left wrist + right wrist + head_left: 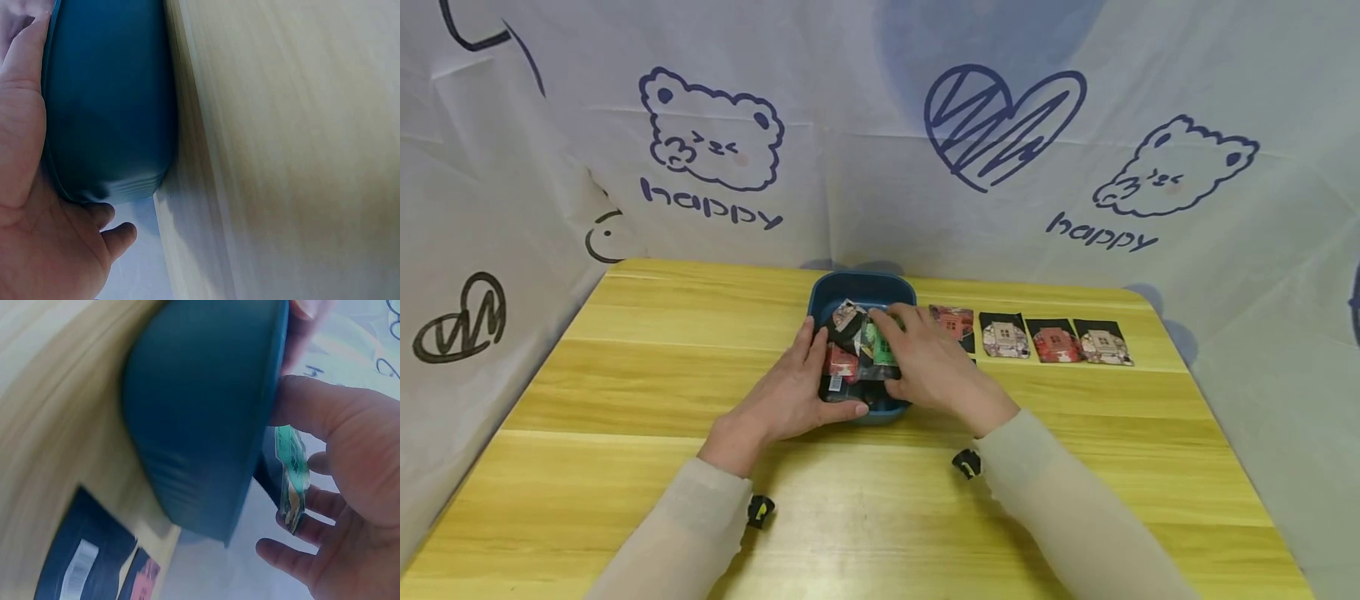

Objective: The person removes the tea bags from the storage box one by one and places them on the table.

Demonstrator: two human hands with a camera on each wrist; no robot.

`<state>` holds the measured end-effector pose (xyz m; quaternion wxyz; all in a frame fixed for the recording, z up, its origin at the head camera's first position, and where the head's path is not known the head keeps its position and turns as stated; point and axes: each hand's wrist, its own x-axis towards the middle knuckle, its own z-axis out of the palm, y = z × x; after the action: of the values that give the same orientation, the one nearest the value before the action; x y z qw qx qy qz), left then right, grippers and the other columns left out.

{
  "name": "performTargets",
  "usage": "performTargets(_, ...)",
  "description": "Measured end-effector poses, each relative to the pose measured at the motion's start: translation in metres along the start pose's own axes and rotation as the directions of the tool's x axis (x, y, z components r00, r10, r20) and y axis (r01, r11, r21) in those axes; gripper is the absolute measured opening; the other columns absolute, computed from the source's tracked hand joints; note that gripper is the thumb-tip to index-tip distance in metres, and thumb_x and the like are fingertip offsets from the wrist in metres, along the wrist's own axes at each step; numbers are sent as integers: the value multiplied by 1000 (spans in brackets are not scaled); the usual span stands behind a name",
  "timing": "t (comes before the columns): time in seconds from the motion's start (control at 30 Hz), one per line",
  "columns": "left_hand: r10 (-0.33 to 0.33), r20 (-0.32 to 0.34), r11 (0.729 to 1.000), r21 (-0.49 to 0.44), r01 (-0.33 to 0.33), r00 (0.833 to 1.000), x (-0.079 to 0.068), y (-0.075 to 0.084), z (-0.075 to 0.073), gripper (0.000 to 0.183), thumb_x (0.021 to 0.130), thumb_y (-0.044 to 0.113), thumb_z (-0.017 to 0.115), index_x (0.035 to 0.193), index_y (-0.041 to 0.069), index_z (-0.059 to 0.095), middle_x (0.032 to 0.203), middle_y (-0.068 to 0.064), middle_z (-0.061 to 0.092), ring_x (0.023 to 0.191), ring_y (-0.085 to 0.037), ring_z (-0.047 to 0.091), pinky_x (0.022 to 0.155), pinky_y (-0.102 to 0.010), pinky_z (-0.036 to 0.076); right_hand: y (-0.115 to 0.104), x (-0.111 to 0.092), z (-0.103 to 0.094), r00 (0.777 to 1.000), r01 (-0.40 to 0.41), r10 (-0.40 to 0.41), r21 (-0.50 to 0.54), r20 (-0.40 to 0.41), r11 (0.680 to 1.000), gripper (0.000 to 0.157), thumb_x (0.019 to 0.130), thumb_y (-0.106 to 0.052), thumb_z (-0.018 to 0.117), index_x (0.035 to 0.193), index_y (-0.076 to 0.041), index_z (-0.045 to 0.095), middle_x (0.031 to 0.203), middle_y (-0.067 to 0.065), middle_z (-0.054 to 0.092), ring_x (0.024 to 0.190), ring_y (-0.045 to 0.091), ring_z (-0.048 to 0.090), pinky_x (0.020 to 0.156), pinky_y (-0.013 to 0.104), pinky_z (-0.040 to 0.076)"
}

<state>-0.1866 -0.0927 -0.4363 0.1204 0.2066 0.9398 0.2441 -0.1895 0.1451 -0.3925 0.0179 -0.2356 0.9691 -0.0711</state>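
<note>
Green packet [877,357] likely light, floppy, slick: hold by edges. Right hand [936,358] pinches its edges; left hand [784,392] spread against bin [112,94].

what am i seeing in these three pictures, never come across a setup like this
There's no machine here, just a person's bare left hand and right hand. The wide picture comes from a camera on the head, looking forward and down; the other two come from cameras on the wrists, one each. On the table stands a blue bin with packets inside. To its right, small packets lie flat, four in a row. The left hand rests against the bin; the right touches a green packet at the bin's top, though whether it grips it is hard to tell.
</note>
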Motion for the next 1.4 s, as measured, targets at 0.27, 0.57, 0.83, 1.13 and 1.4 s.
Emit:
performTargets(0.27,-12,2,1000,-5,12,1000,0,-1,-2,137,80,85,68,170,4,5,177,-16,-12,161,-43,16,125,-56,32,20,-21,-16,997,-17,21,55,-78,998,102,87,-32,88,167,-11,29,161,19,40,148,41,41,118,58,42)
performTargets(0.57,-11,6,1000,3,11,1000,0,0,-3,137,79,86,69,170,4,5,177,-15,-13,161,-43,17,125,-56,32,61,-59,-29,990,-137,140,87,-34,987,106,87,-23,88,168,-5,22,165,24,32,151,45,34,117,62,41)
performTargets(0.83,-17,8,1000,-1,17,1000,0,0,-3,137,79,85,69,170,5,6,178,-16,-11,161,-43,18,125,-56,33,97,-86,-23,981,-189,191,72,-19,979,103,83,-16,90,164,0,28,160,28,35,146,51,37,117,67,37)
performTargets(1.13,-22,14,1000,-3,22,1000,0,1,-2,138,78,87,68,170,5,6,178,-15,-11,161,-43,18,125,-56,32,119,-101,-12,968,-233,226,59,110,971,98,83,-16,89,163,1,33,160,30,38,148,52,35,119,67,36)
performTargets(1.4,-26,22,1000,-15,26,999,0,3,-2,137,79,86,68,170,7,4,178,-14,-13,162,-42,17,125,-56,32,128,-103,1,949,-247,231,51,213,968,101,80,-18,90,162,3,35,163,32,37,151,58,29,121,70,28)
